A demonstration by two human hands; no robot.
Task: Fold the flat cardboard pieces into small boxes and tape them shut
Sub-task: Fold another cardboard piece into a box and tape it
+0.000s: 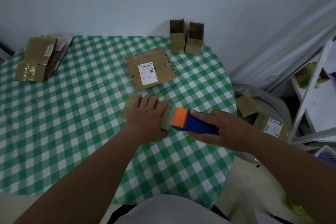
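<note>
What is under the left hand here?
A small cardboard box on the checked tablecloth, pressed by the left hand. Its top is mostly covered, so any tape there cannot be seen.

white shipping label (pixel 148 73) with barcode on flat cardboard piece (pixel 151 69), print too small to read

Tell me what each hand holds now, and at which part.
The right hand grips the tape dispenser round its blue body. The left hand holds nothing; it presses flat on top of the small cardboard box.
</note>
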